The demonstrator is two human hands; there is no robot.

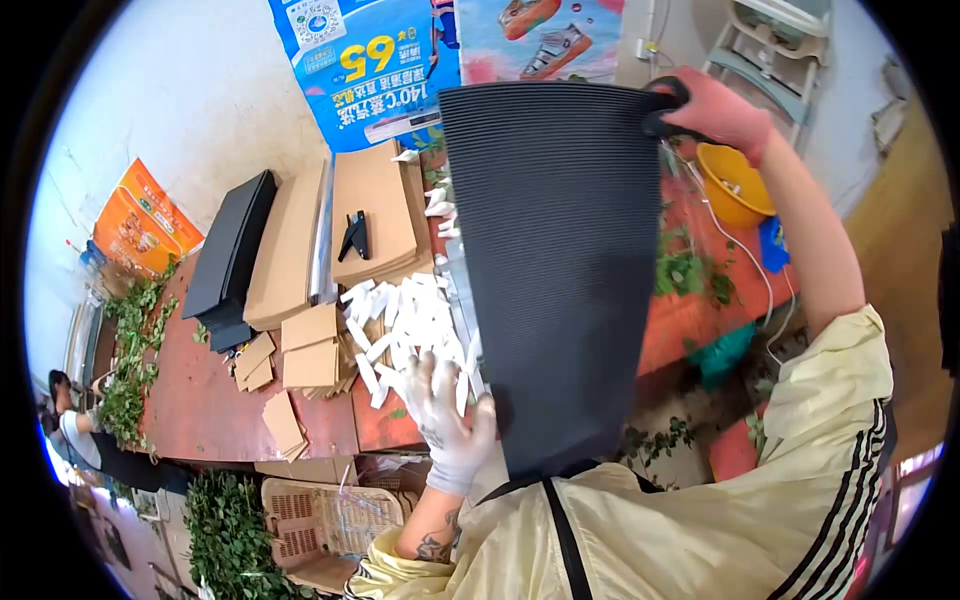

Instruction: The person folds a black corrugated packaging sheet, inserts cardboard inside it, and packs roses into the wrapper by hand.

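A large black corrugated sheet [560, 260] stands tilted up in front of me, its lower end against my body. My right hand [715, 112], in a pink glove with black fingertips, grips the sheet's top right corner. My left hand [447, 415], in a whitish glove, has its fingers apart at the near side of a pile of small white strips [405, 315]. Its thumb is close to the sheet's lower left edge; whether it touches is unclear. The sheet hides part of the table behind it.
On the red table [200, 400] are stacked brown cardboard sheets [375, 215], a black stapler-like tool [354, 236], black sheets [228, 250] and small cardboard pieces [310, 350]. A yellow bowl [735, 190] sits right. Below are a basket [310, 510] and leafy stems [230, 530]. Another person [85, 435] is far left.
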